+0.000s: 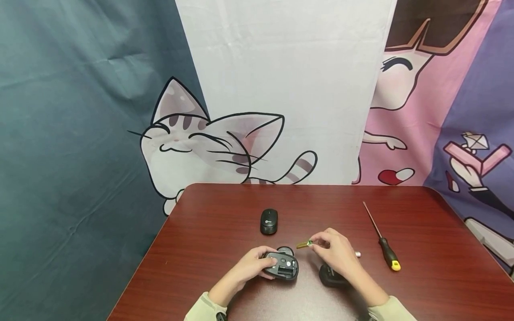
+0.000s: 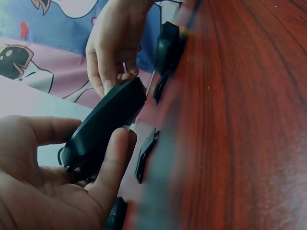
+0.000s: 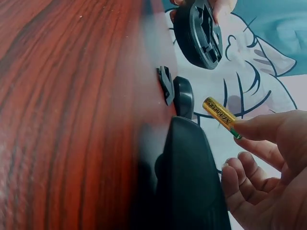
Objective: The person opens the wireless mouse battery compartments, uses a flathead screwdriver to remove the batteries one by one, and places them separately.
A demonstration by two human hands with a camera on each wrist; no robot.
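My left hand grips a black computer mouse turned underside up, its battery compartment uncovered. Between thumb and finger, my right hand pinches a yellow-and-green AA-type battery by one end; the right wrist view shows the battery tilted, apart from the mouse. Just behind the held mouse lies a small dark cover, seen also as a thin cover piece in the right wrist view. Under my right forearm sits another black mouse, partly hidden.
A small black mouse stands farther back on the reddish wooden table. To the right lies a screwdriver with a black-and-yellow handle. A small pale cylinder end shows beside my right wrist. Printed curtains hang behind the table.
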